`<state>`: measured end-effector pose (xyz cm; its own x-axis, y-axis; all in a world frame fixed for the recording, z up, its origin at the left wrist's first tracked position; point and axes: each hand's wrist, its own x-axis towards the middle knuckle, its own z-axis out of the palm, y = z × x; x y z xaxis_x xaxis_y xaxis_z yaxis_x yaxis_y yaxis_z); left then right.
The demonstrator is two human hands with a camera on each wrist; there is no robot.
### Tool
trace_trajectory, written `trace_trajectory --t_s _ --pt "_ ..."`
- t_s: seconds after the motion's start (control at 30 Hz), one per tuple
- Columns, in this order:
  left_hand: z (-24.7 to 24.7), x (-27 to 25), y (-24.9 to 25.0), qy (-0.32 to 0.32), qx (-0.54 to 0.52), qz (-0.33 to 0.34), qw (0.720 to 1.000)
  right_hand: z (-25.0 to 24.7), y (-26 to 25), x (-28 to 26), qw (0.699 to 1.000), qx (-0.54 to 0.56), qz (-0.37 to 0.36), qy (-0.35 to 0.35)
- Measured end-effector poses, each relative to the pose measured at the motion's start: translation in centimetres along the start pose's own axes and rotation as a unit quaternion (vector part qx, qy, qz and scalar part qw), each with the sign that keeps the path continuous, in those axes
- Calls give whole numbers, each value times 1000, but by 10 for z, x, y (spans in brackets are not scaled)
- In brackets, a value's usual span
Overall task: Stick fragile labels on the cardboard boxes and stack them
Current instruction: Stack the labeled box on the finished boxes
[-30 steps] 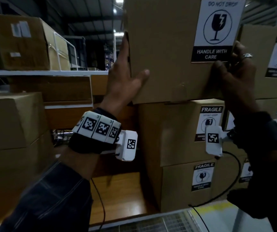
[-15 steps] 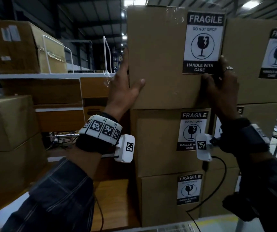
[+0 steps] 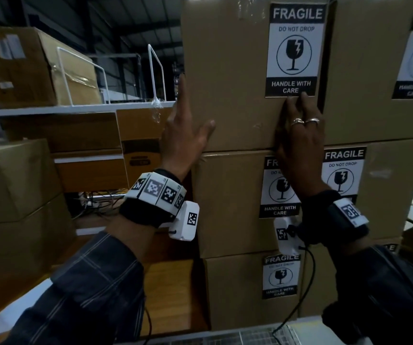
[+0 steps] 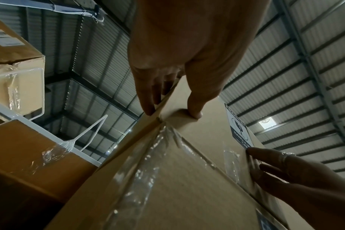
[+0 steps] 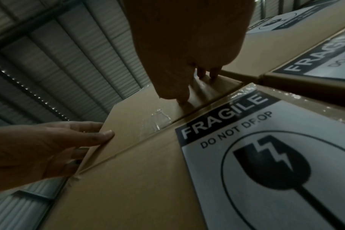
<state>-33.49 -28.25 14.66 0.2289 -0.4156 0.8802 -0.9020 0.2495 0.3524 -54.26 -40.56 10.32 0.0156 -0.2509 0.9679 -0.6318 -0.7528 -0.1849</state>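
Left hand [image 3: 188,135] flat on the left edge of the top box [image 3: 225,78], fingers straight along the side, thumb on the front, nothing gripped. Right hand [image 3: 300,143] pressed flat on the front near the right lower corner, fingertips just under the fragile label [image 3: 294,49], also not gripping. The box sits on top of a stack, third up as far as visible, tight beside a neighbour stack [image 3: 375,70].

Risks: a hard push from either palm could skew the box past the middle box [image 3: 230,202] below, leaving overhang; a tall stack may tip. Fingers by the seam could get pinched.

Hidden: box top cut off, back edge unseen, stack base partly blocked by the sleeves, so true alignment is unclear.
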Motion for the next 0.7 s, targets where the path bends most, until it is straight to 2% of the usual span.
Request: trace_trajectory --t_s 0.13,0.37,0.43,0.53,0.7 --pt "2 -4 0 8 -6 0 1000 1 -2 -6 1000 16 4 -10" --pt "-14 -28 -7 -28 -53 2 998 -4 -7 -28 996 76 17 -42" --pt "-26 -43 -14 -32 -61 7 998 -10 -15 -48 993 111 15 -34" --pt "-54 -76 -34 -45 -72 -21 996 -21 -40 -87 988 149 5 -38" --pt "-112 -154 -96 -79 -18 -101 992 -22 -99 -171 977 184 5 -105"
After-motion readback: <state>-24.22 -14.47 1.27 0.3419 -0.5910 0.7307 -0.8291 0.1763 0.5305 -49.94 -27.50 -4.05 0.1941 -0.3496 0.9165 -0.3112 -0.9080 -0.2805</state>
